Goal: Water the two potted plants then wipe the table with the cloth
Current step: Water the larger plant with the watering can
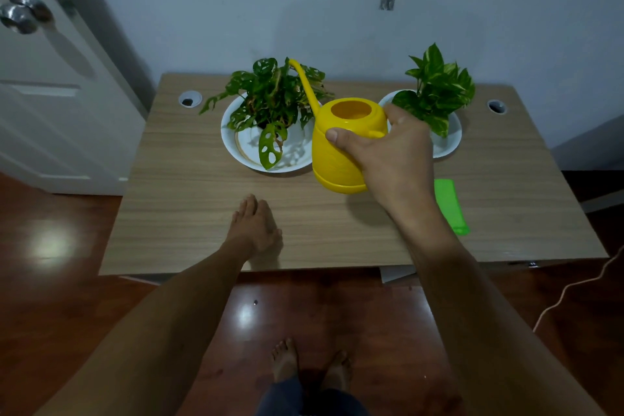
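Note:
My right hand [388,152] grips the handle side of a yellow watering can [341,142], which is upright just above the table between the two plants; its long spout points up and left over the left plant. That left plant [270,98], with holed leaves, stands in a white bowl [233,142]. On the right, a variegated plant [439,88] sits on a white saucer [450,142], partly behind my hand. A folded green cloth [450,206] lies beside my right forearm. My left hand [255,226] rests flat on the wooden table [189,199], fingers together, holding nothing.
Two round cable holes [190,99] [496,107] sit near the table's back corners. A white door [50,84] stands at the left, a wall behind. A cord [574,284] trails on the wooden floor at the right. My bare feet [310,365] are below the table's front edge.

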{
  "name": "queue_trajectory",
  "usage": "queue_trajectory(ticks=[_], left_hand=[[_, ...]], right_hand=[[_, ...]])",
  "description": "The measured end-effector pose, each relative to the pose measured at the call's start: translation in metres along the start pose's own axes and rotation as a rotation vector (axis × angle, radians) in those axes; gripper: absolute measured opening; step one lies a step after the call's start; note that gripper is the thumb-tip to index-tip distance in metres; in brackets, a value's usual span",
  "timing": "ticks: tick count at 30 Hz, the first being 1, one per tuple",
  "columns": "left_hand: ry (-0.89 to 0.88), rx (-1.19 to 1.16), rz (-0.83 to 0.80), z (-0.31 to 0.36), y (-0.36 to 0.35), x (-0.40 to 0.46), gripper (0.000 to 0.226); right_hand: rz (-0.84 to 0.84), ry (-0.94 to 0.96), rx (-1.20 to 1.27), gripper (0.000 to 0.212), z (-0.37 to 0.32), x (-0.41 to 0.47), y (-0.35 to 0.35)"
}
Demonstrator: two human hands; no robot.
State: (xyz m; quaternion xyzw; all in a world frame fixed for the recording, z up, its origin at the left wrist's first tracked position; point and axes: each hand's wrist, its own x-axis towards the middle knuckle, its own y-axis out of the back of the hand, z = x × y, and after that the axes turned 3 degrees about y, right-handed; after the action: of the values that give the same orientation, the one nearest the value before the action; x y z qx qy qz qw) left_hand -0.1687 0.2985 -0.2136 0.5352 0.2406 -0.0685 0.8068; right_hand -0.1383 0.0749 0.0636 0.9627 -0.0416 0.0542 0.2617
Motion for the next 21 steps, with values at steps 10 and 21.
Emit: queue_trajectory(ticks=[10, 21], left_hand=[[-0.088, 0.072, -0.005, 0.028, 0.026, 0.005, 0.090], [-0.308, 0.205, 0.027, 0.106, 0.020, 0.019, 0.094]], right_hand=[[0.016, -0.012, 0.178, 0.055, 0.019, -0.020, -0.019], [0.085, -0.015, 0.345, 0.061, 0.074, -0.015, 0.037]])
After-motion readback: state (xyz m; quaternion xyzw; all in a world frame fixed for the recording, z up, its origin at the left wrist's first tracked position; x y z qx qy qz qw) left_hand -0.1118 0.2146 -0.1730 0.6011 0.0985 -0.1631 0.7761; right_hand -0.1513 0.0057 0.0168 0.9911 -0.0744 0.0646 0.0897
